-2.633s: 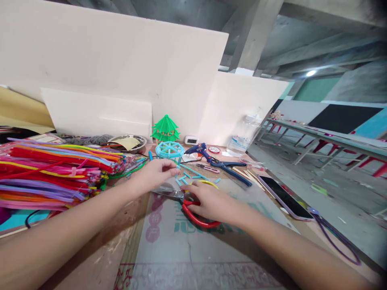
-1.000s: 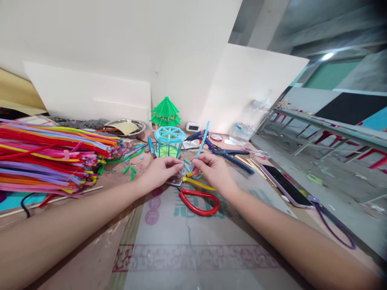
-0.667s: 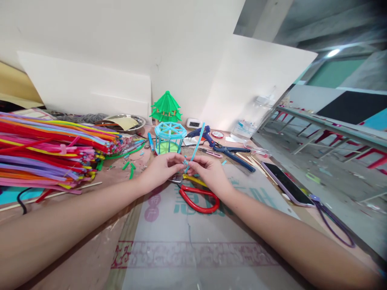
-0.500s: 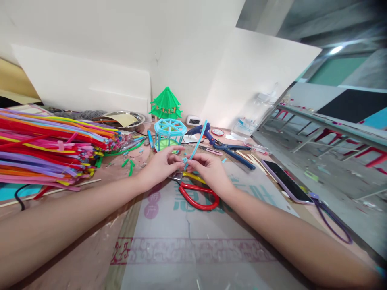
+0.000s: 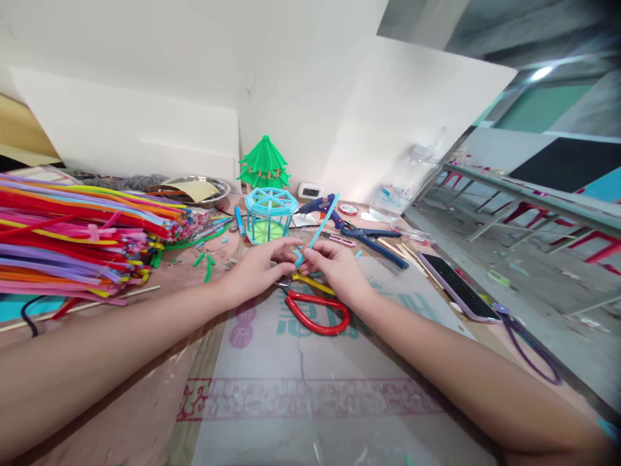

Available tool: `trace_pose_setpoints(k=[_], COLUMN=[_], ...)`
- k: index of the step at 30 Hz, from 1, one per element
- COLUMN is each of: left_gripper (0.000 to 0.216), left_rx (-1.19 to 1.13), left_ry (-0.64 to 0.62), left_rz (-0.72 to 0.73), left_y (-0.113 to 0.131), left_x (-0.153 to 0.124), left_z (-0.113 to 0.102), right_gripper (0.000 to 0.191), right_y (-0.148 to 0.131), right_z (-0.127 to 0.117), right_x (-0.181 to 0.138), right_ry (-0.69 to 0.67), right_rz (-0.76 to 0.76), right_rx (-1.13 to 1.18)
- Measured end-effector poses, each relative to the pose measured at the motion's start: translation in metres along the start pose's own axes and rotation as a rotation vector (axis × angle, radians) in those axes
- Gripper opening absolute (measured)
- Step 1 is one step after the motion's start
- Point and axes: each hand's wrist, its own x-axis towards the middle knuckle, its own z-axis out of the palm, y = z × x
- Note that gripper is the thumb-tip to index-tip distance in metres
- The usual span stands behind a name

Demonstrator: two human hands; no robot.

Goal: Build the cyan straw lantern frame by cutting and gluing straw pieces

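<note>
Light-blue fuzzy craft stick [image 5: 320, 223] slants up and away from both hands. Its lower end is pinched between the fingertips of the left hand [image 5: 259, 270] and the right hand [image 5: 336, 270], low over the wooden worktable [image 5: 160, 388]. On the left of that table lies a big heap of many-coloured fuzzy sticks [image 5: 72, 239]. Red-handled scissors [image 5: 317, 315] lie just under the hands. Just beyond the hands stands a light-blue hexagonal stick cage [image 5: 270, 217], with a green stick pagoda [image 5: 264, 165] behind it.

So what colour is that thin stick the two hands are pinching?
The stick is light blue, seen best in the head view.
</note>
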Motion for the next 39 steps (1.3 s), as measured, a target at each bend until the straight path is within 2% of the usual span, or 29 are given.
trace_pose_setpoints(k=[4,8,10,15,19,25,39], left_gripper=[0.038,0.018,0.015,0.022,0.021,0.019,0.018], left_rx=[0.178,0.207,0.218,0.317,0.43,0.53,0.588], left_ry=[0.035,-0.024,-0.026,0.077,0.121,0.122,0.096], left_rz=[0.081,0.125,0.138,0.103,0.177,0.281,0.278], left_y=[0.0043,0.0074,0.0071,0.0023,-0.0001,0.0008,-0.0005], left_x=[-0.0026,-0.0045,-0.005,-0.0041,-0.0025,-0.0027,-0.0017], left_z=[0.0016,0.0037,0.0039,0.0014,-0.0011,-0.0026,-0.0041], right_gripper=[0.028,0.028,0.028,0.027,0.026,0.026,0.027], right_y=[0.0006,-0.0006,-0.001,-0.0009,-0.0013,-0.0004,0.0006], right_z=[-0.0013,-0.0011,-0.0011,-0.0013,-0.0011,-0.0015,-0.003], right_x=[0.0005,-0.0001,-0.0002,0.0003,0.0006,0.0011,0.0014], right_ry=[-0.017,-0.075,-0.102,-0.067,-0.071,-0.045,-0.137], right_rz=[0.054,0.076,0.082,0.087,0.072,0.053,0.069], right_rx=[0.101,0.128,0.134,0.158,0.145,0.124,0.065])
